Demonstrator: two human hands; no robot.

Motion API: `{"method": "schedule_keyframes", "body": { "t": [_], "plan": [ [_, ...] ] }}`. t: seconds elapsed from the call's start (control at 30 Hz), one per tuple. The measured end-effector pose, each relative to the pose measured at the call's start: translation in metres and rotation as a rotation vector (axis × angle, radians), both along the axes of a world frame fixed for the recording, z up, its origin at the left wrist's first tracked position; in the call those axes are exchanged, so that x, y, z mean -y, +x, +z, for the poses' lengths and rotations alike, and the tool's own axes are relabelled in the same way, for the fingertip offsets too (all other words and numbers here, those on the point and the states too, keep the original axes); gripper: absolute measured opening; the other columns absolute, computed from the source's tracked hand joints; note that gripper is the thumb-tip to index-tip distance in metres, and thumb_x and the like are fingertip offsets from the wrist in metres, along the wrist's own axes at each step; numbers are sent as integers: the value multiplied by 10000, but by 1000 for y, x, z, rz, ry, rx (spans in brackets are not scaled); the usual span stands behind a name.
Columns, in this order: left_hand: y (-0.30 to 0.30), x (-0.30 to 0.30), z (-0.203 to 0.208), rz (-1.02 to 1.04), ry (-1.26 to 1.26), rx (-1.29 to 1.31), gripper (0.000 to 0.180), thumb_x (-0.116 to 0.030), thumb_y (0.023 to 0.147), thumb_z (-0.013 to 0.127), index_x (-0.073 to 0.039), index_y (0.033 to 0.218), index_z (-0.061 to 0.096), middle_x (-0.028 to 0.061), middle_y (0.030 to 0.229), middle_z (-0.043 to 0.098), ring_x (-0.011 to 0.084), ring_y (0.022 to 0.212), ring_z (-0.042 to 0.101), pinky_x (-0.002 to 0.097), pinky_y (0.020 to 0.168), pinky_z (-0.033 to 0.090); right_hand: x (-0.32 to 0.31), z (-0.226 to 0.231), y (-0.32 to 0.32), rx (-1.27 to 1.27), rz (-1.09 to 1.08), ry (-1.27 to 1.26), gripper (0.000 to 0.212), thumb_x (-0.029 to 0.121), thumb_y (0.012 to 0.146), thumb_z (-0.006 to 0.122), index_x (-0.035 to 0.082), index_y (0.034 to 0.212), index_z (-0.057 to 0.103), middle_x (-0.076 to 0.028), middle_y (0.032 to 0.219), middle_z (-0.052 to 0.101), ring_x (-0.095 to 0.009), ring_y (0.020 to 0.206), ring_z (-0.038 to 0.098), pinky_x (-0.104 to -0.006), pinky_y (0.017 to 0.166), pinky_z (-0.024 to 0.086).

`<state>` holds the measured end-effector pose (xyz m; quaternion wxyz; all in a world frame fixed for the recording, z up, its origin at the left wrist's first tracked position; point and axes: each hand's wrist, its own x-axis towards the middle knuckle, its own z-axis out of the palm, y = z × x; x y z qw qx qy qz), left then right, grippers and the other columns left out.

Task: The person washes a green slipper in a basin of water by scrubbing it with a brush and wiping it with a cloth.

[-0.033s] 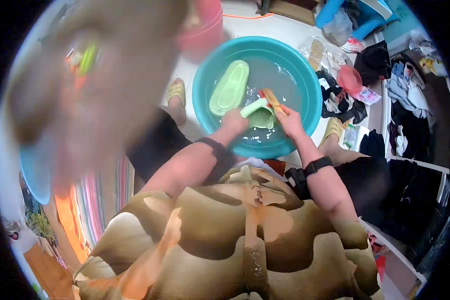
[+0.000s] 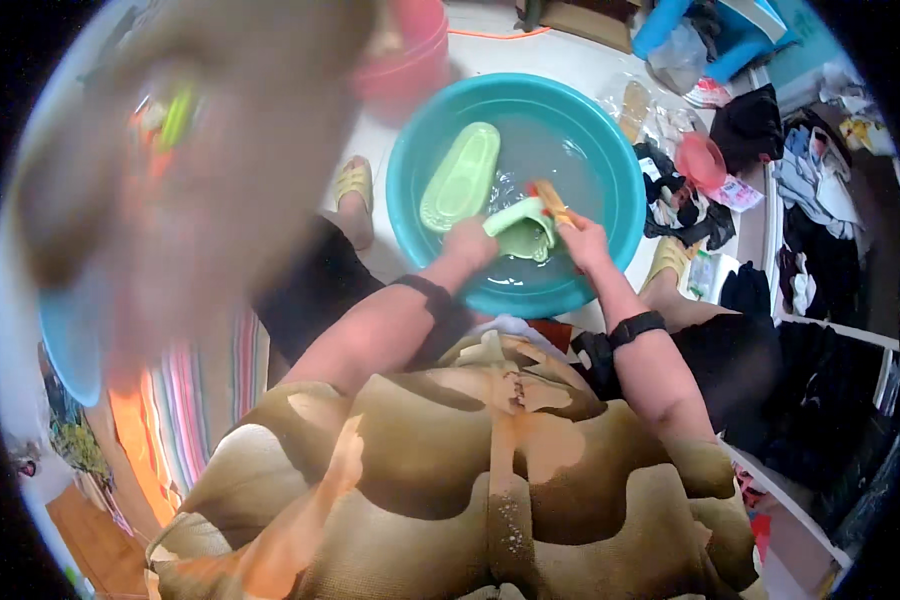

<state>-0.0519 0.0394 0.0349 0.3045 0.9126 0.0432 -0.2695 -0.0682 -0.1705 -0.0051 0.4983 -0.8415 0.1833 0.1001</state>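
Note:
A teal basin [image 2: 626,150] of cloudy water stands on the floor in front of me. My left hand [image 2: 470,246] is closed round one end of a pale green slipper [image 2: 515,216], which I hold tilted over the water with its strap opening showing. In my right hand [image 2: 584,244] is a wooden scrub brush [image 2: 550,201] with some red at its edge. The brush is against or just beside the slipper's right side; which of the two, I cannot tell. A second pale green slipper [image 2: 462,180] lies sole-down in the left part of the basin.
Beyond the basin to the left stands a pink bucket [image 2: 410,60]. Dark clothes [image 2: 705,220], a small red bowl [image 2: 700,160] and clear plastic bags lie to the right. A large blurred brown shape [image 2: 200,150] hides much of the upper left. My sandalled feet flank the basin.
The brush and my right hand have shifted slightly to the right along the slipper. My left hand keeps its hold on the slipper.

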Motion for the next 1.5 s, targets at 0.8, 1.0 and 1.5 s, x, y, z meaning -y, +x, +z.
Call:
{"method": "schedule_keyframes", "body": {
  "t": [0.8,1.0,1.5],
  "plan": [
    [0,1,4,198,-109,-214,337,-92,734,496,-12,1058,545,189,907,601,292,753,624,330,404,540,-15,30,-24,-14,-71,50,405,215,730,599,61,1104,571,-160,906,632,-200,829,608,-307,733,458],
    [-1,5,-12,454,-317,-341,348,-49,709,517,6,1052,536,178,943,569,305,709,616,373,414,549,-25,39,-35,-56,-35,75,445,243,739,607,55,1138,544,-159,985,615,-219,873,600,-297,776,445],
    [-1,0,-5,-17,82,104,359,-154,694,526,-103,1043,591,184,923,611,304,825,608,379,785,465,16,19,-18,-212,-210,99,428,254,735,607,78,1122,565,-84,767,606,-151,545,549,-290,426,425]
  ]
}}
